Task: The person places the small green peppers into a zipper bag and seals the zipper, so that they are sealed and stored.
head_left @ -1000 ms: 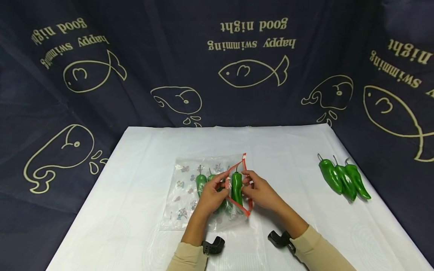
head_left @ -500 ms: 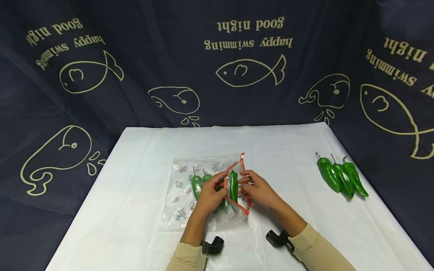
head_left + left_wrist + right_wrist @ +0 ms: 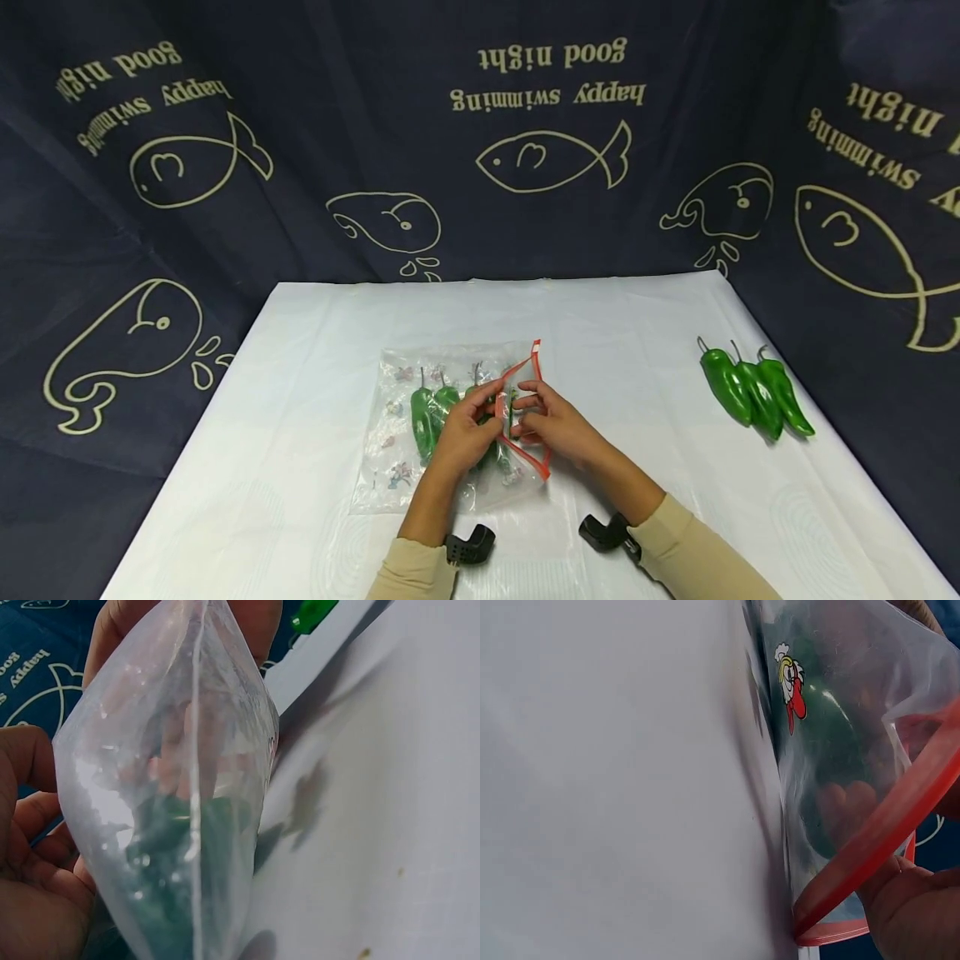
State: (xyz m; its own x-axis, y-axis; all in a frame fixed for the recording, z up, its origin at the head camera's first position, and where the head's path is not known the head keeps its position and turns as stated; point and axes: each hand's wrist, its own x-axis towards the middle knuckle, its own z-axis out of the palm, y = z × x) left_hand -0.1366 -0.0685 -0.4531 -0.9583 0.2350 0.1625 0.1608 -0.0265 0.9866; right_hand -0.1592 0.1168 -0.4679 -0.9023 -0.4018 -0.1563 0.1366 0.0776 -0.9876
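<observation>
A clear zip bag (image 3: 386, 483) with red edging and printed cartoon figures lies in the middle of the table. Several green peppers (image 3: 423, 421) with thin stems show through its plastic. My left hand (image 3: 467, 433) pinches the upper layer at the mouth, keeping it raised. Reaching into that gap, my right hand (image 3: 555, 423) presses its fingers against another green pepper (image 3: 169, 847) inside the bag. Through the plastic in the right wrist view, its fingertips (image 3: 847, 802) show beside the pepper. The red zip strip (image 3: 885, 829) crosses in front of them there.
Three more green peppers (image 3: 753, 396) lie side by side at the table's right edge. A white cloth (image 3: 637, 333) covers the table. Dark blue curtains (image 3: 300, 100) with fish drawings hang behind and on both sides.
The right hand has moved left into the bag's mouth, pushing the pepper deeper. The peppers inside have shifted left. The left hand still holds the mouth up.
</observation>
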